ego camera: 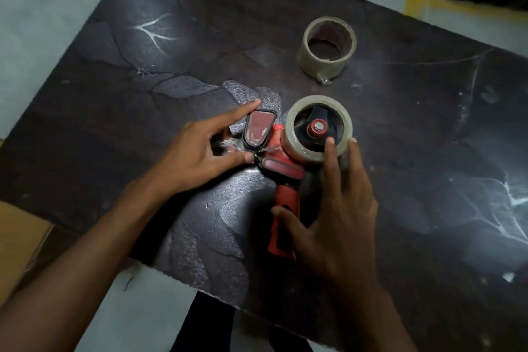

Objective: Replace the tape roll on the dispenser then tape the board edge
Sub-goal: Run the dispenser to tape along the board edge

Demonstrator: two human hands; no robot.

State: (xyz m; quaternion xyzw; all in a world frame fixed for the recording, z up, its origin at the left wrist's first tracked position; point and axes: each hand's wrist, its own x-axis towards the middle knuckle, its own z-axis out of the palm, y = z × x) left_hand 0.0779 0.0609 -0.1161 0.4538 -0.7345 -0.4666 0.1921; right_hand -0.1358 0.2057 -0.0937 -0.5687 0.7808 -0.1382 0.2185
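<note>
A dark board [177,46] lies flat on a pale floor [43,8] and fills most of the view. The red dispenser [281,163] lies on its side on the board, just below centre, handle pointing to 6 o'clock, flap end to 10 o'clock. A clear tape roll [318,128] sits on its hub at the 1 o'clock end. A second, thinner roll [327,47] stands on the board at 12 o'clock from the dispenser, apart from it, with a small metal piece touching its near edge.

The left hand [197,157] is at the flap end, at 9 o'clock from the roll. Its grip is together: thumb and fingertip pinch a loose strand of clear tape beside the flap, index finger extended along the flap's edge. The right hand [337,208] lies over the handle, grip apart: fingers spread, two fingertips touching the mounted roll's near rim, thumb resting against the handle.

A cardboard box [17,240] shows at 8 o'clock, off the board.
</note>
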